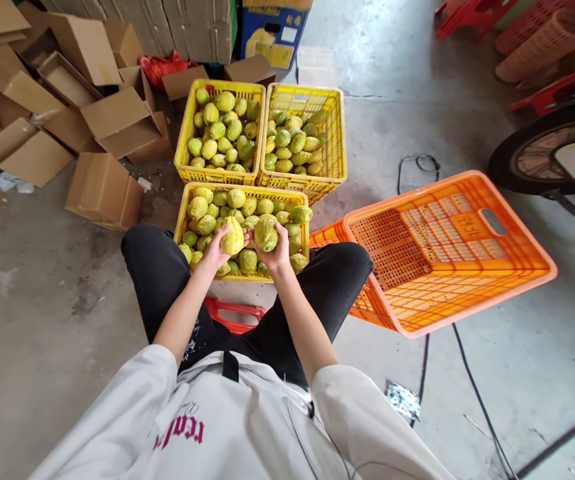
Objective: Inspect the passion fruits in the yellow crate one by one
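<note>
My left hand (215,252) is closed around a pale yellow-green fruit (232,236), oval with an uneven skin. In my right hand (279,253) is a darker, mottled green-brown fruit (266,233). Their exact kind I cannot tell. Both hands are side by side above the front yellow crate (306,257), which stands between my knees. Similar green and yellow fruits (236,198) fill that crate, partly hidden by my hands.
Behind stand a yellow crate (181,143) piled with fruit and another yellow crate (342,133), partly filled. An orange crate (467,257) tilts at my right, near a wheel (542,150) and a black cable (477,393). Cardboard boxes (100,190) lie heaped on the left.
</note>
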The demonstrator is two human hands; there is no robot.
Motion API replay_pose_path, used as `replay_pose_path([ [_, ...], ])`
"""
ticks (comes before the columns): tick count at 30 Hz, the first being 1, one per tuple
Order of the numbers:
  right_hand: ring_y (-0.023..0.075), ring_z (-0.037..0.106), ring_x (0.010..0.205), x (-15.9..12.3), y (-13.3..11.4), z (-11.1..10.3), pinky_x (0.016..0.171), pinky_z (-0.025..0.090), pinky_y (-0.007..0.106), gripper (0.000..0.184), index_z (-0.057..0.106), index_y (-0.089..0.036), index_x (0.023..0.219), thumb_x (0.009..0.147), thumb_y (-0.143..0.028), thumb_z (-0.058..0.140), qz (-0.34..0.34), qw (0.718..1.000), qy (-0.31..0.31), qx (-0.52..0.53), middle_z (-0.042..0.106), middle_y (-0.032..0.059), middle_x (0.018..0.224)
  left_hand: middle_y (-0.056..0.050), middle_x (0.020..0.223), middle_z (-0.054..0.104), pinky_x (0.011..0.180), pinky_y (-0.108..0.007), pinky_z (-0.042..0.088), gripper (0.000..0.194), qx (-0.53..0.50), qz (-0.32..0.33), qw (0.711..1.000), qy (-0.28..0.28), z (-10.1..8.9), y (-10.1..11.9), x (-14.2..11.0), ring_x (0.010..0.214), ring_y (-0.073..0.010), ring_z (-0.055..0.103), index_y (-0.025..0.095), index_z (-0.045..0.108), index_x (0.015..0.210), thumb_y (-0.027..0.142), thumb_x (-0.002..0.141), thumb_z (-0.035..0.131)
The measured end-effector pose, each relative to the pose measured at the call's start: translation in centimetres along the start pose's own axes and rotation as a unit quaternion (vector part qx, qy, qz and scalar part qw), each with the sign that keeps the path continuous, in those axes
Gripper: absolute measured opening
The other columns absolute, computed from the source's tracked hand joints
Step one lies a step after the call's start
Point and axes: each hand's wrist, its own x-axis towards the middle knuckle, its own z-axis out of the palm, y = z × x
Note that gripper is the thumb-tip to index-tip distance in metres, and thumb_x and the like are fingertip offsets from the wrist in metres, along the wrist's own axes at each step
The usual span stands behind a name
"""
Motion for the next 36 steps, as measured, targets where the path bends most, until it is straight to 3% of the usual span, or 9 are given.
replay_pose_path([
  [4, 0.0240, 0.076, 0.095, 0.2, 0.0, -0.2, 0.091, 0.065, 0.043, 0.026, 0.065, -0.021, 0.100, 0.085, -0.042, 0.066, -0.004, 1.000, -0.010, -0.001, 0.077, 0.0052, 0.092, -0.009, 0.094, 0.078, 0.099, -0.040, 0.060, 0.026, 0.004, -0.013, 1.000, 0.010, -0.1, 0.2, 0.1, 0.104, -0.0255, 0.077, 0.020, 0.071, 0.107, 0.030, 0.097, 0.049],
  [7, 0.0239, 0.076, 0.095, 0.2, 0.0, -0.2, 0.092, 0.065, 0.043, 0.027, 0.065, -0.021, 0.100, 0.085, -0.043, 0.068, -0.017, 1.000, 0.003, 0.003, 0.077, 0.0045, 0.091, -0.008, 0.081, 0.076, 0.096, -0.044, 0.061, 0.032, -0.011, -0.010, 1.000, 0.018, -0.4, 0.5, 0.2, 0.095, -0.0259, 0.077, 0.019, 0.071, 0.102, 0.040, 0.098, 0.047],
  [10, 0.0263, 0.075, 0.102, -0.1, -0.2, 0.0, 0.092, 0.065, 0.045, 0.029, 0.065, -0.021, 0.100, 0.084, -0.046, 0.065, -0.028, 0.999, -0.006, 0.019, 0.077, 0.0063, 0.092, -0.011, 0.086, 0.078, 0.096, -0.048, 0.060, 0.041, -0.042, -0.004, 0.999, 0.024, -0.5, 0.7, 0.2, 0.102, -0.0303, 0.076, 0.018, 0.071, 0.105, 0.046, 0.097, 0.043],
  [13, 0.0301, 0.074, 0.108, -0.6, -0.3, 0.2, 0.091, 0.065, 0.049, 0.030, 0.067, -0.022, 0.101, 0.082, -0.044, 0.061, -0.017, 0.999, -0.016, 0.030, 0.077, 0.0087, 0.095, -0.014, 0.097, 0.079, 0.098, -0.050, 0.059, 0.038, -0.054, 0.007, 0.998, 0.027, -0.6, 0.6, 0.3, 0.110, -0.0325, 0.074, 0.017, 0.071, 0.109, 0.039, 0.094, 0.044],
  [19, 0.0331, 0.071, 0.116, -1.0, -0.3, 0.8, 0.090, 0.064, 0.053, 0.032, 0.068, -0.022, 0.105, 0.080, -0.040, 0.061, -0.015, 0.999, -0.040, 0.027, 0.077, 0.0109, 0.101, -0.011, 0.104, 0.079, 0.103, -0.046, 0.058, 0.032, -0.055, 0.027, 0.998, 0.014, -0.2, 0.5, 0.3, 0.115, -0.0297, 0.073, 0.019, 0.068, 0.117, 0.034, 0.095, 0.051],
  [22, 0.0309, 0.073, 0.112, -0.8, -0.3, 0.7, 0.089, 0.065, 0.051, 0.031, 0.067, -0.023, 0.106, 0.085, -0.046, 0.064, -0.036, 0.999, -0.034, 0.016, 0.077, 0.0088, 0.098, -0.009, 0.104, 0.079, 0.103, -0.046, 0.059, 0.030, -0.048, 0.016, 0.999, 0.013, 0.1, 0.5, 0.0, 0.116, -0.0291, 0.073, 0.020, 0.068, 0.116, 0.037, 0.100, 0.049],
  [28, 0.0204, 0.074, 0.086, -0.2, -0.5, 0.0, 0.082, 0.067, 0.037, 0.031, 0.067, -0.023, 0.101, 0.089, -0.051, 0.063, -0.027, 0.999, 0.020, 0.033, 0.075, 0.0031, 0.086, -0.009, 0.106, 0.079, 0.107, -0.047, 0.057, 0.035, -0.032, 0.011, 0.999, -0.002, 0.5, 0.4, -0.5, 0.114, -0.0279, 0.074, 0.019, 0.066, 0.126, 0.033, 0.100, 0.047],
  [36, 0.0237, 0.075, 0.098, -0.3, -0.1, 0.5, 0.086, 0.066, 0.040, 0.021, 0.065, -0.023, 0.097, 0.087, -0.041, 0.061, -0.018, 1.000, -0.015, 0.000, 0.076, 0.0041, 0.089, -0.011, 0.108, 0.079, 0.108, -0.047, 0.054, 0.024, -0.029, -0.011, 1.000, -0.003, 0.1, 0.2, 0.0, 0.118, -0.0299, 0.072, 0.018, 0.069, 0.109, 0.032, 0.094, 0.056],
])
